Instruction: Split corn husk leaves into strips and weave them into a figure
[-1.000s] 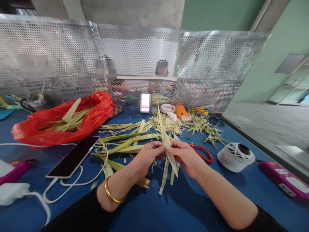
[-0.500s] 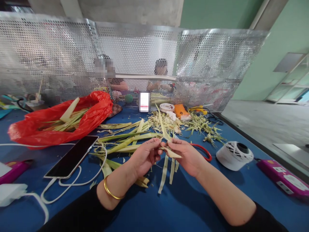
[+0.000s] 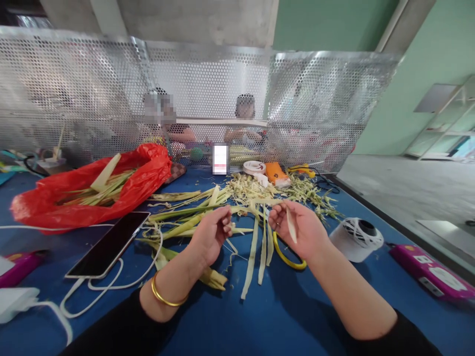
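Note:
My right hand [image 3: 299, 230] holds a pale leaf strip [image 3: 269, 201], which reaches left from its fingertips. A short folded end [image 3: 292, 226] of pale leaf lies across that palm. My left hand [image 3: 211, 237], with a gold bangle [image 3: 166, 296] on the wrist, is raised over the table apart from the right one. Its fingers are loosely curled, away from the thumb, and nothing shows in them. Several long flat strips [image 3: 252, 262] lie between the hands. Beside my right hand is a yellow loop [image 3: 290, 264], partly hidden. Green and yellow leaves [image 3: 185, 225] lie beyond my left hand.
A red plastic bag [image 3: 40, 207] of leaves and a phone [image 3: 109, 244] with white cables are at left. Leaf scraps [image 3: 247, 190], a tape roll [image 3: 254, 168] and an orange packet [image 3: 276, 173] lie ahead. Right stand a thread cone [image 3: 356, 242] and purple box [image 3: 432, 272]. Behind perforated sheeting [image 3: 208, 74] sit two people.
My hands were together on the folded leaf strip. Now they are apart: the left has let go and moved left, the right has moved right with the strip. A yellow loop shows where red showed.

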The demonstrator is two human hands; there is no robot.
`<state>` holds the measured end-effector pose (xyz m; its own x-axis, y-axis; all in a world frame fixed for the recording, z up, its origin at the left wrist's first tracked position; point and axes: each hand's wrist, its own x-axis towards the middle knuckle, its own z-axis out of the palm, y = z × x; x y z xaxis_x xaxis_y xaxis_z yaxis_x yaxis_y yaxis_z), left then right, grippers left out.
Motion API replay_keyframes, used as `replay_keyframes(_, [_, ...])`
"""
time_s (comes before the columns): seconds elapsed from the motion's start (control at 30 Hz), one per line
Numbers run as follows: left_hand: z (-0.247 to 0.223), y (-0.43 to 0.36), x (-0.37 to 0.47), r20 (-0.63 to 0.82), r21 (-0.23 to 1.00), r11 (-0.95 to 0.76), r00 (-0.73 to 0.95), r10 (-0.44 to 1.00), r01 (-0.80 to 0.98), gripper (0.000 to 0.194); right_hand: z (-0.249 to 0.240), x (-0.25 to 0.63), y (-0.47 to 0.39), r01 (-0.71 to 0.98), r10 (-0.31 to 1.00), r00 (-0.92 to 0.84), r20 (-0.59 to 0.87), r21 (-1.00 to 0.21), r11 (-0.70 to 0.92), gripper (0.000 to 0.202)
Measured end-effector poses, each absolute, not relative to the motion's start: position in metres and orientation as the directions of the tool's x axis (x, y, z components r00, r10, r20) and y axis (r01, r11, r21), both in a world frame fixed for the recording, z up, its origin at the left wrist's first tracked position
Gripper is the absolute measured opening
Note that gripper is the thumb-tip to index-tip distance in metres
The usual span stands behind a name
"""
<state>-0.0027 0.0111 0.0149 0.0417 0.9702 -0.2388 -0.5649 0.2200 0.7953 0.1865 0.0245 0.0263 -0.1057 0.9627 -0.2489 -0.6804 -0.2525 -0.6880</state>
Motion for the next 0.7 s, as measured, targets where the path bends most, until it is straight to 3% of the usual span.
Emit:
replay_keyframes(0.23, [0.021, 0.023, -0.02, -0.296, 0.729, 0.103, -0.176, 0.939, -0.677, 0.015, 0.034, 0.213, 0.035, -0.72, 0.988, 0.057, -0.146, -0.691, -0.061, 0.012])
replay_keyframes(0.4, [0.024, 0.033, -0.04, -0.286, 0.75, -0.044, -0.385, 0.877, -0.66, 0.012, 0.043, 0.226, 0.037, -0.726, 0.943, 0.33, -0.039, -0.65, 0.227, 0.008])
replay_keyframes(0.53, [0.026, 0.038, -0.042, -0.105, 0.916, -0.134, -0.546, 0.831, -0.379, 0.01, 0.049, 0.227, 0.036, -0.702, 0.895, 0.444, -0.041, -0.636, 0.319, 0.007])
replay_keyframes(0.6, [0.03, 0.045, -0.033, -0.014, 0.969, -0.117, -0.524, 0.852, -0.216, 0.014, 0.047, 0.223, 0.037, -0.681, 0.895, 0.444, -0.049, -0.667, 0.301, 0.004])
replay_keyframes(0.7, [0.041, 0.069, -0.013, -0.002, 0.993, -0.048, -0.417, 0.909, -0.111, 0.015, 0.039, 0.215, 0.039, -0.62, 0.913, 0.409, -0.012, -0.738, 0.268, 0.007])
